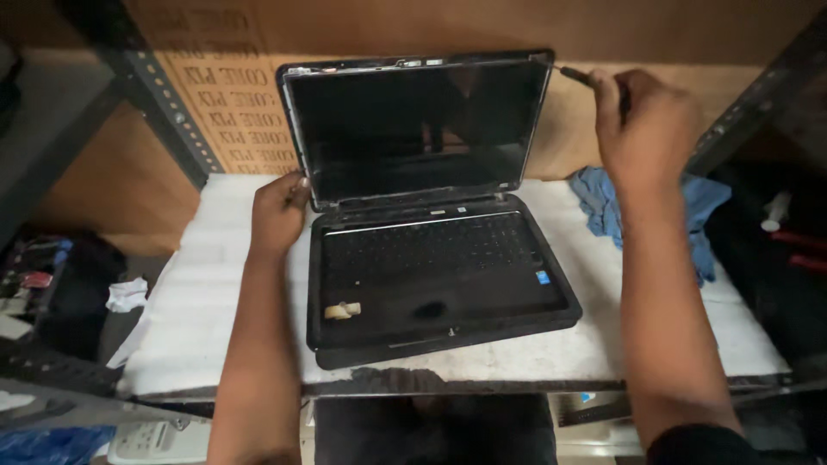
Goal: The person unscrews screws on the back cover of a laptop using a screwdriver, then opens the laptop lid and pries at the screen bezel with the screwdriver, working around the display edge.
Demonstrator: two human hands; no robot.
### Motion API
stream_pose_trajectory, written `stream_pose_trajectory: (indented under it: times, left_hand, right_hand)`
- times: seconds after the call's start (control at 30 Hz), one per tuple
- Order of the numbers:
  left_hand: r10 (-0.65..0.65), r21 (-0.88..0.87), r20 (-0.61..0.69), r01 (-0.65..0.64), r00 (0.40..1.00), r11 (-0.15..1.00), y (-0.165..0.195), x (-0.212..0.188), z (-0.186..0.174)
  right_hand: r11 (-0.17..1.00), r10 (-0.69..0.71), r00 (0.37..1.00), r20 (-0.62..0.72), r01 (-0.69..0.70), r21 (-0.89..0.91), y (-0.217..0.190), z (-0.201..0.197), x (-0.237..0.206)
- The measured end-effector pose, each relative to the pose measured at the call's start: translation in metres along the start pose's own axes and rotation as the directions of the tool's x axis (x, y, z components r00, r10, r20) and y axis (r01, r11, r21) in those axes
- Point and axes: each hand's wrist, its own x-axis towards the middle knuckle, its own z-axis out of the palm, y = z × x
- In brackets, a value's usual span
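Black laptop [431,215] sits open on a white foam sheet [198,293] covering the workbench, a blue rag [603,202] behind it to the right. Looks like early going on the screen: the bezel's top edge seems lifted and ragged along the lid, but the panel's still in and the keyboard deck looks untouched. Left hand [277,211] is curled against the lid's lower left corner, bracing it. Right hand [646,129] is raised, fist closed round a thin dark tool [575,76] whose tip meets the lid's top right corner.
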Motion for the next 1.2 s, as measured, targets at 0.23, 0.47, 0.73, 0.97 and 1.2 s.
stream_pose_trajectory:
  times: [0.23,0.47,0.73,0.97,1.2]
  left_hand:
    - [-0.09,0.104,-0.006,0.091,0.996,0.99,0.011,0.001,-0.001]
    - [-0.084,0.098,0.01,0.083,0.996,0.992,0.007,-0.001,0.003]
    - [-0.139,0.05,0.025,0.138,0.99,0.989,0.003,0.001,0.004]
    - [-0.112,0.059,0.016,0.111,0.994,0.992,0.006,0.0,0.003]
    - [-0.066,0.046,-0.008,0.066,0.998,0.997,0.012,0.001,0.0]
  right_hand:
    - [0.998,-0.044,0.998,-0.044,0.041,-0.053,-0.019,0.004,0.019]
    - [0.993,-0.117,0.992,-0.04,0.118,0.021,-0.023,-0.002,0.02]
    - [0.996,-0.08,0.997,-0.024,0.081,0.036,-0.031,0.008,0.022]
    - [1.0,-0.016,1.0,0.008,0.016,0.024,-0.036,0.006,0.019]
    - [0.993,-0.101,0.99,-0.095,0.105,0.044,-0.052,0.006,0.02]
